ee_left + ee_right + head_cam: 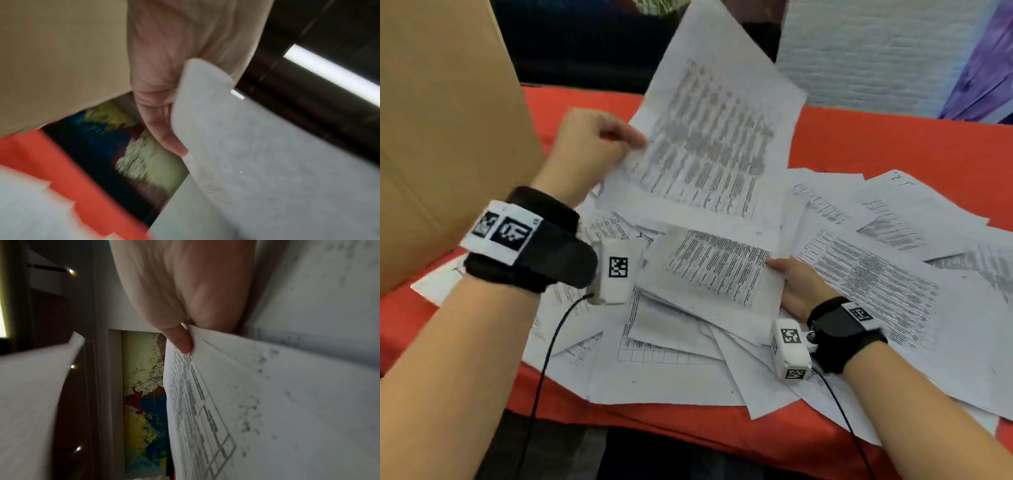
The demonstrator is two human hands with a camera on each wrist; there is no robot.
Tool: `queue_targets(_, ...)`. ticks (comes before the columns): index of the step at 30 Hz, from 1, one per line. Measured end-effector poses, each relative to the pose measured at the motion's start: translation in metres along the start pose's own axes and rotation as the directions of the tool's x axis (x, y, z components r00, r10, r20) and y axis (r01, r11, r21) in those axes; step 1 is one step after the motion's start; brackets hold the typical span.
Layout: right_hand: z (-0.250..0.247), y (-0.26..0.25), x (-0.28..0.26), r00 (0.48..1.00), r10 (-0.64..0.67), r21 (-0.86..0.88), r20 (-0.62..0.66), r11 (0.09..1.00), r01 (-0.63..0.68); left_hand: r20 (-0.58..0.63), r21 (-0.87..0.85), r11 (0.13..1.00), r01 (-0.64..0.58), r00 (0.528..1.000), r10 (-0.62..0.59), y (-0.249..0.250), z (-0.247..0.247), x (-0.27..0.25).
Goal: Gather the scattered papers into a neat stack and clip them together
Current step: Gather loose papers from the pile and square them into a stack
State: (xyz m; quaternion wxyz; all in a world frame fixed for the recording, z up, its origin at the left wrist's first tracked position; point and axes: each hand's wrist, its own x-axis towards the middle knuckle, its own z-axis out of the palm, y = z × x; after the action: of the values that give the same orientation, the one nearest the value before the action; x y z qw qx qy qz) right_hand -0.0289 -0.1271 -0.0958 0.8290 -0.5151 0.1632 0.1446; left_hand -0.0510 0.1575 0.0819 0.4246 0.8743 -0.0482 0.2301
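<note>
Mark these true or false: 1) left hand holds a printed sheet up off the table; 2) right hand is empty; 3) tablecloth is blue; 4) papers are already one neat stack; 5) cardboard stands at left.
1. True: the left hand pinches a raised white printed sheet.
2. False: the right hand grips the edge of another printed sheet.
3. False: the tablecloth is red.
4. False: the scattered white papers lie spread and overlapping.
5. True: a brown cardboard panel stands there.
</note>
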Motion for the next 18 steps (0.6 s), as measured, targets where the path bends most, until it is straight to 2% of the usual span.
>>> queue_targets(2, -0.001, 0.001, 0.003, 1.000, 0.010, -0.008, -0.007, 1.000, -0.010, 0.126, 0.038, 0.992, 0.119, 0.984, -0.123, -0.026, 0.042, -0.005)
queue_targets(5, -0.004, -0.006, 0.009, 1.000, 0.009, 0.089, -0.020, 0.996, -0.007, 0.248, 0.155, 0.952, 0.263, 0.923, -0.295, -0.058, 0.091, -0.018)
queue_targets(7, -0.001, -0.018, 0.008, 0.999, -0.019, 0.099, 0.050, 0.995, 0.014, 0.309, 0.201, 0.928, 0.313, 0.879, -0.363, -0.065, 0.110, -0.025)
queue_targets(9, 0.006, -0.031, 0.004, 0.997, -0.056, -0.130, 0.057, 0.990, 0.063, 0.394, 0.252, 0.915, 0.314, 0.831, -0.393, -0.065, 0.125, -0.028)
queue_targets(11, 0.011, -0.035, 0.003, 0.997, -0.080, -0.498, -0.012, 0.865, 0.063, 0.488, 0.285, 0.914, 0.289, 0.777, -0.398, -0.067, 0.137, -0.026)
queue_targets(12, 0.010, -0.033, 0.006, 0.991, -0.110, -0.585, -0.078, 0.810, 0.044, 0.527, 0.299, 0.911, 0.284, 0.747, -0.405, -0.071, 0.140, -0.021)
queue_targets(13, 0.010, -0.031, 0.009, 0.987, -0.121, -0.583, -0.107, 0.812, 0.036, 0.534, 0.319, 0.905, 0.282, 0.736, -0.417, -0.075, 0.139, -0.014)
queue_targets(14, 0.007, -0.029, 0.013, 0.991, -0.105, -0.530, -0.084, 0.847, 0.045, 0.493, 0.325, 0.886, 0.331, 0.740, -0.457, -0.084, 0.138, 0.000)
queue_targets(16, -0.003, -0.024, 0.019, 0.998, -0.056, -0.353, -0.004, 0.934, 0.051, 0.311, 0.268, 0.804, 0.530, 0.743, -0.593, -0.106, 0.130, 0.034)
queue_targets(18, -0.015, -0.024, 0.019, 0.999, -0.023, -0.152, 0.047, 0.988, 0.030, 0.154, 0.219, 0.708, 0.671, 0.693, -0.704, -0.134, 0.119, 0.062)
